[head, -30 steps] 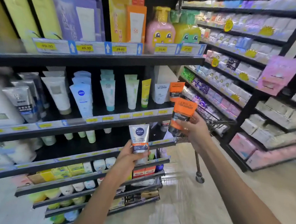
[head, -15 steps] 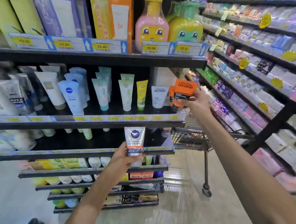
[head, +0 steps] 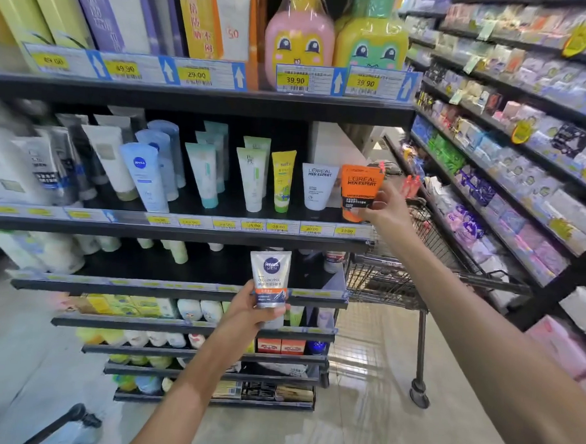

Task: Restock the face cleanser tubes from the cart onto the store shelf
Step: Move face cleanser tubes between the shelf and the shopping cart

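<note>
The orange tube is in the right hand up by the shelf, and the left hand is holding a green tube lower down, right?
Not quite. The head view shows the left hand holding a white Nivea Men tube, not a green one. The orange tube is indeed in the right hand by the shelf.

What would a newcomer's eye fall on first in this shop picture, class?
Probably the orange tube, which the right hand holds at the right end of the middle shelf, beside a white tube. Next, the Nivea tube, which the left hand holds up lower down, in front of the shelves. Above, a pink bottle and a green bottle with cartoon faces stand on the top shelf.
</note>
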### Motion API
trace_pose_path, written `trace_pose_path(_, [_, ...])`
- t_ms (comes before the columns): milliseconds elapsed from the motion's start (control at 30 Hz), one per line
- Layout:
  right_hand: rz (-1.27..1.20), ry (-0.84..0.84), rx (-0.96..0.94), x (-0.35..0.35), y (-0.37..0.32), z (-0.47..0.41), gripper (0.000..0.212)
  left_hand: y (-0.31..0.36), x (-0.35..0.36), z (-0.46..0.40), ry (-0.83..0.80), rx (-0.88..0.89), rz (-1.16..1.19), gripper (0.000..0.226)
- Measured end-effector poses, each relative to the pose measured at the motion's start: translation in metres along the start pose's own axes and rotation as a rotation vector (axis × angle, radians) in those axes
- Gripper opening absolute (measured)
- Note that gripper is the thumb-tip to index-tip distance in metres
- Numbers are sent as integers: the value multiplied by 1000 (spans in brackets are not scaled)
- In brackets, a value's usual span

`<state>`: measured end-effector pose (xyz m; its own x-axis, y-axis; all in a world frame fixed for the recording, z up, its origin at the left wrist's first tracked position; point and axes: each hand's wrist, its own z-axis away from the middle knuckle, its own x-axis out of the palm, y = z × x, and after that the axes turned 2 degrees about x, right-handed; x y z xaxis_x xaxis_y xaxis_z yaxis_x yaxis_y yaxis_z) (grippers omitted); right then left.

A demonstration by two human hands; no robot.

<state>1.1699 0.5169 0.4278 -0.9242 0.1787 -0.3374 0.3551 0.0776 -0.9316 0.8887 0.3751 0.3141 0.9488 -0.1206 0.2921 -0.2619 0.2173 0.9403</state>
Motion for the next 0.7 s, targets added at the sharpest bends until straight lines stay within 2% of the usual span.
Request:
trace_pose_path(100, [-9, -26, 28, 4, 12, -1, 52, -4, 5, 1, -1, -5, 4, 81])
trace_pose_path(233, [-23, -33, 42, 4, 14, -1, 51, -9, 8, 3, 11, -19, 8, 75])
trace_pose_path(500, [-86, 12, 12, -7, 24, 18, 66, -24, 14, -2, 61, -41, -52, 63])
trace_pose_path(700, [-67, 186, 55, -11, 68, 62, 38, -41, 18, -12, 179, -69, -167, 53])
